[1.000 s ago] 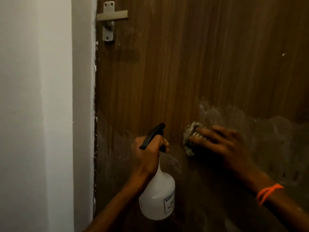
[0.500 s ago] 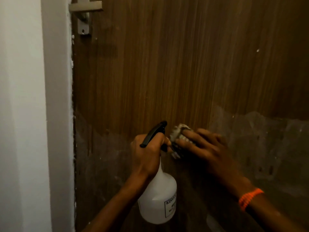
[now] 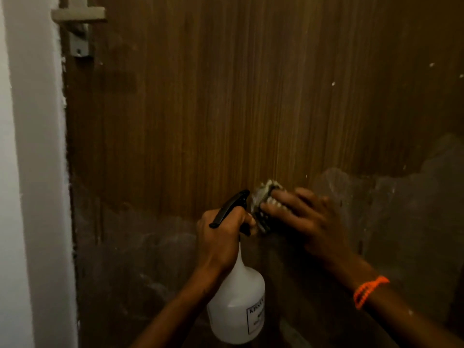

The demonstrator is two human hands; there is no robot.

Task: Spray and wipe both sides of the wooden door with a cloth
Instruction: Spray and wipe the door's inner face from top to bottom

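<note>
The brown wooden door (image 3: 226, 109) fills most of the view, its lower part dull with grey smears. My left hand (image 3: 221, 237) grips the neck of a white spray bottle (image 3: 237, 305) with a black trigger head, held close to the door. My right hand (image 3: 303, 217) presses a crumpled pale cloth (image 3: 263, 197) flat against the door, right beside the bottle's nozzle. An orange band sits on my right wrist. Most of the cloth is hidden under my fingers.
A metal door handle (image 3: 79, 18) sticks out at the top left of the door. A white wall and door frame (image 3: 37, 172) run down the left edge. Small white specks dot the door's upper right.
My right hand has slid the cloth leftward across the door until it sits next to the spray nozzle. The view has shifted right, moving the handle toward the left edge.
</note>
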